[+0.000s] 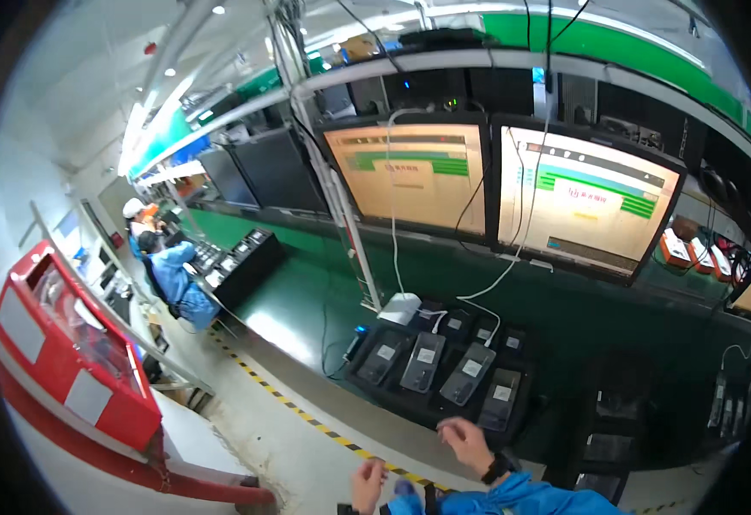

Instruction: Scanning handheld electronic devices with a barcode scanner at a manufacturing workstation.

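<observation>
My right hand (468,442) hovers at the near edge of a black tray (434,408), fingers loosely bent and apart, holding nothing. Lower and to the left, my left hand (368,485) is raised off the bench, its fingers loosely curled and nothing visible in them. Phone-like devices with white labels lie in the tray: one at the left (384,356), two in the middle (423,362) (468,373), and one at the right (500,398), nearest my right hand. White cables (494,324) run down to the middle two. Smaller labelled pieces (454,324) sit behind them.
Two lit monitors (405,184) (583,202) stand behind the green bench (307,322). A metal post (354,240) rises by a white box (399,309). More trays (617,403) lie right. A red cabinet (75,343) stands left; people in blue (178,279) sit farther along.
</observation>
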Motion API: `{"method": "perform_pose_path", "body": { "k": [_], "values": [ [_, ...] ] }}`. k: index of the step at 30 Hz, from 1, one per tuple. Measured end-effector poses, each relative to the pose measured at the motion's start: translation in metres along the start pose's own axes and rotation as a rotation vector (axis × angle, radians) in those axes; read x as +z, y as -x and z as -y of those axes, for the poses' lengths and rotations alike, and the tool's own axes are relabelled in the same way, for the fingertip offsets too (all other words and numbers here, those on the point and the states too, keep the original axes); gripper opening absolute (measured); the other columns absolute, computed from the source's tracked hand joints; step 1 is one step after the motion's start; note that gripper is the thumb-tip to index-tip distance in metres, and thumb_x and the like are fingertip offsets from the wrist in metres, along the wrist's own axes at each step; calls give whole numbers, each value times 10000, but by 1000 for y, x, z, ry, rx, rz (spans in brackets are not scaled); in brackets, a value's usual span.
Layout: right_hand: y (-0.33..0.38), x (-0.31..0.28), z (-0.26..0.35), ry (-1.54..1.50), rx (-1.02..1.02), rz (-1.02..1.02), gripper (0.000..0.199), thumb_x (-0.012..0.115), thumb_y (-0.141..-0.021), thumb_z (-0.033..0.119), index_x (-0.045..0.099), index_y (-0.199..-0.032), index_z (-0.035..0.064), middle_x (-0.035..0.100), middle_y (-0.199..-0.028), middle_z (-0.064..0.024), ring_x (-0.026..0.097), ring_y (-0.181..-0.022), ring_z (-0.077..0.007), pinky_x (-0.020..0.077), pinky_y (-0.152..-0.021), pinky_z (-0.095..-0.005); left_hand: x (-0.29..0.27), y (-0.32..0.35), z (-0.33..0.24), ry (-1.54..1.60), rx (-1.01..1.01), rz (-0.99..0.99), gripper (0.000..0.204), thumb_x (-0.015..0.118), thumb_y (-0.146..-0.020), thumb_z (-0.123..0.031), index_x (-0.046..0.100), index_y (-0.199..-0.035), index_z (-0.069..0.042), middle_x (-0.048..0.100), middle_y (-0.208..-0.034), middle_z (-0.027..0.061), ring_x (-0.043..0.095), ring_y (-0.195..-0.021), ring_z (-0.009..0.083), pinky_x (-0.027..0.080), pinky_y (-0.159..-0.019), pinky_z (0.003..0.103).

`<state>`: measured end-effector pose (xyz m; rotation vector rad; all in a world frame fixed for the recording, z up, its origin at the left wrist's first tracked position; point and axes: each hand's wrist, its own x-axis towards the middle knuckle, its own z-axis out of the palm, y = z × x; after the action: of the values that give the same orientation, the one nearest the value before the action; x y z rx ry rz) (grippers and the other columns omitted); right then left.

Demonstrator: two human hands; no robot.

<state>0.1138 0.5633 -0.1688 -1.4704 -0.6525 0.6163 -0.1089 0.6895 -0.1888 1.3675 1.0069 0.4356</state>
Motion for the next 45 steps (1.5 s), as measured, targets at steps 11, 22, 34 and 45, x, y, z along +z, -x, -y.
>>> {"method": "perform_pose_path", "body": {
  "k": [11, 22, 34, 45],
  "values": [
    [-178, -72, -11, 1073, 330, -629, 405, 530, -915, 425, 696, -971, 59, 638, -1067, -126, 462, -1156, -371, 312, -972, -571, 136, -285, -150, -758, 967, 95, 257, 665, -798, -252, 655, -981, -73, 652, -976, 104, 562, -1039, 312, 431, -831, 456],
    [-188, -63, -24, 1126, 141, -837, 161, 500, -957, 232, 500, -937, 72, 590, -615, -173, 595, -565, -393, 449, -480, -505, 184, -311, -140, -778, 999, 267, 171, 577, -891, -128, 475, -761, -82, 591, -645, 129, 581, -611, 324, 441, -545, 418],
    [-135, -48, -1, 1040, 8, -845, 112, 598, -802, 106, 552, -875, 35, 582, -1081, -154, 504, -1051, -342, 377, -922, -463, 128, -281, -140, -752, 856, 179, 181, 572, -829, -87, 594, -1000, -33, 609, -999, 169, 549, -986, 377, 402, -863, 481],
    [-16, -83, -62, 741, 394, -956, 281, 645, -871, 195, 466, -975, 4, 373, -771, -110, 412, -703, -293, 367, -654, -390, 17, -349, -94, -931, 518, 115, 278, 656, -852, -174, 430, -920, -27, 503, -819, 180, 530, -762, 420, 414, -630, 481]
  ]
}}
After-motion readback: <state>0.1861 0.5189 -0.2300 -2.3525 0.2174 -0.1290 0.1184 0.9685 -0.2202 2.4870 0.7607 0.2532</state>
